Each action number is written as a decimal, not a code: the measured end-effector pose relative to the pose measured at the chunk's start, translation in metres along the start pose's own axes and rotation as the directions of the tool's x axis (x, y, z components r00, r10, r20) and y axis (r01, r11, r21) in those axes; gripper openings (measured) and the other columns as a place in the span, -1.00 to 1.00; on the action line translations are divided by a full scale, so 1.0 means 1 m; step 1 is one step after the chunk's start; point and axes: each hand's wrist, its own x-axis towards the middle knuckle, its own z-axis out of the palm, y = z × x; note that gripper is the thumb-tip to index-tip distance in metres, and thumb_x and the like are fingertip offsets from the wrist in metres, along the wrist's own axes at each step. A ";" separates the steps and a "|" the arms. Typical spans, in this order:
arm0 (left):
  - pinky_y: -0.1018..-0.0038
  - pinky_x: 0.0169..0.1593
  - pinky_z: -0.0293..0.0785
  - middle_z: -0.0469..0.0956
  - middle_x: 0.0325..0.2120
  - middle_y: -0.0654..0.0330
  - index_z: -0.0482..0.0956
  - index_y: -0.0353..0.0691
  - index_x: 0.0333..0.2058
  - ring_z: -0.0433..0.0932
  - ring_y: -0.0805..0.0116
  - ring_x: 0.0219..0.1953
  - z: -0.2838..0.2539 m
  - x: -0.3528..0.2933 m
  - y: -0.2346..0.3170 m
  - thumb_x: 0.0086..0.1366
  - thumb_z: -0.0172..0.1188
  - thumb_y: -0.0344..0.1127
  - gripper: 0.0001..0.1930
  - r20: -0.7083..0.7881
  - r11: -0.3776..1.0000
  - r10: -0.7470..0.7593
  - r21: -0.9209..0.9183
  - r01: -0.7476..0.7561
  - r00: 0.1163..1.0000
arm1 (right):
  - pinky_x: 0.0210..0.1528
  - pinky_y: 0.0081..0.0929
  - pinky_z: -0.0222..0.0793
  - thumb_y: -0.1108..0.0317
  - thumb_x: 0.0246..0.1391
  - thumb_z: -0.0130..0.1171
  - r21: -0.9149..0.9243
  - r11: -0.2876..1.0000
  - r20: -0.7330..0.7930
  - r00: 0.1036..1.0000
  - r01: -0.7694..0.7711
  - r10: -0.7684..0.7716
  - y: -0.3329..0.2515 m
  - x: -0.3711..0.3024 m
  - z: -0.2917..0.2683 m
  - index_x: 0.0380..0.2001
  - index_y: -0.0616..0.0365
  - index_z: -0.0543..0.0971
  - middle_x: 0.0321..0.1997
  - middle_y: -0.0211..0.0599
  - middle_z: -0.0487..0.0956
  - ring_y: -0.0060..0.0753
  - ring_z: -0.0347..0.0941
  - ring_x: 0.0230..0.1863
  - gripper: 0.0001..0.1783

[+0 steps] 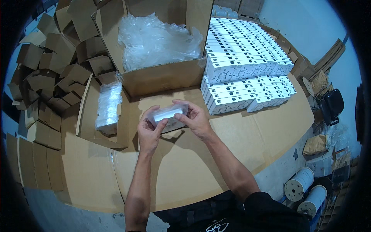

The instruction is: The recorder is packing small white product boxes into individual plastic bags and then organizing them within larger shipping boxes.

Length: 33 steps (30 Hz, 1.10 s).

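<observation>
Between both hands, above the cardboard-covered table [181,166], is a small white box in a clear plastic bag [169,115]. My left hand [150,129] grips its left end, thumb across the front. On its right end, my right hand [196,119] closes with the thumb pressed on the plastic. Left of my hands stands a narrow open carton [87,116] holding a row of plastic-wrapped items [108,102]. Beyond my hands, a large open cardboard box [162,79] holds a heap of clear plastic bags [154,40].
White boxes [247,58] are stacked in long rows at the back right. Many opened brown cartons [58,58] pile up at the left, with folded ones [38,162] standing below. Cable spools [299,183] and a black chair [331,106] are on the floor at right.
</observation>
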 end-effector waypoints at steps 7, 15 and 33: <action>0.48 0.02 0.50 0.66 -0.19 0.14 0.62 -0.34 -0.16 0.58 0.45 -0.10 -0.017 0.003 -0.008 0.33 0.33 -0.46 -0.84 0.143 0.989 -0.141 0.061 0.134 0.980 | -0.02 -0.53 0.45 0.45 0.22 0.31 -0.185 0.980 0.100 0.990 -0.074 0.094 -0.004 0.000 -0.019 0.00 0.23 0.62 -0.07 -0.28 0.67 -0.54 0.53 -0.06 -0.71; 0.53 -0.08 0.46 0.65 -0.21 0.15 0.53 -0.26 -0.37 0.54 0.51 -0.19 -0.019 0.005 -0.011 0.32 0.34 -0.47 -0.87 0.120 0.997 -0.079 -0.012 0.081 0.990 | -0.05 -0.54 0.42 0.50 0.24 0.27 -0.227 0.966 0.069 0.992 0.120 -0.107 0.003 0.003 -0.016 -0.38 0.19 0.49 -0.12 -0.23 0.66 -0.58 0.50 -0.12 -0.85; 0.65 -0.19 0.42 0.50 -0.17 0.24 0.42 -0.23 -0.13 0.45 0.61 -0.23 -0.012 0.007 -0.020 0.30 0.35 -0.44 -0.73 0.006 0.988 -0.095 -0.120 0.095 0.995 | 0.14 -0.44 0.40 0.45 0.15 0.31 -0.375 0.873 0.201 0.947 0.311 -0.251 -0.005 -0.001 -0.016 -0.14 0.17 0.73 0.07 -0.26 0.62 -0.46 0.46 0.15 -0.81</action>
